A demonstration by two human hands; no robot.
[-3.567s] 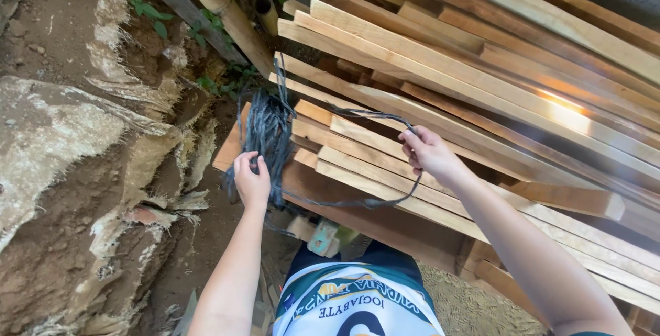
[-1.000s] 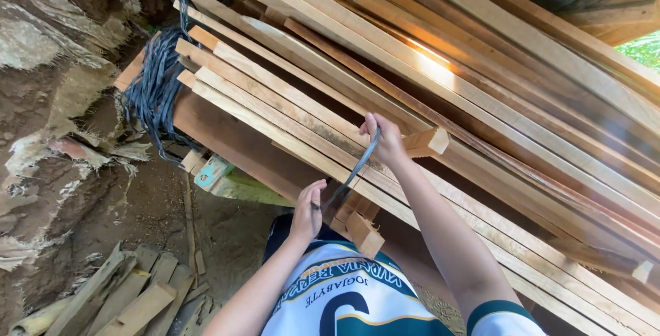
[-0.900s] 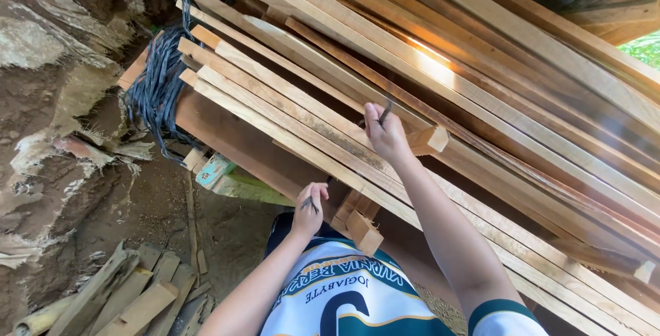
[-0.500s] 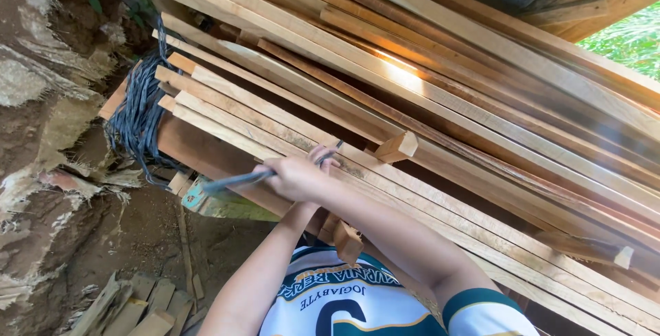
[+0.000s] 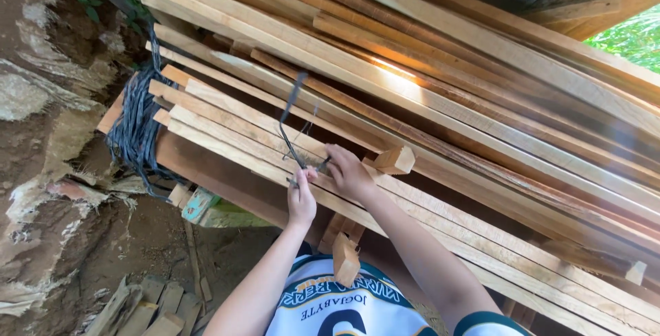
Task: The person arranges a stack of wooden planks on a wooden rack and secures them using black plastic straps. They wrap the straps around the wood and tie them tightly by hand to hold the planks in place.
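Item: dark cord, thin, limp, light; judged easy to bend, likely to slip through loose fingers. Location: rising in a loop over the stacked planks. Left hand and right hand: both pinched shut on the cord's lower end, side by side. Best hold: near that end. Also: cord bundle at the stack's left end
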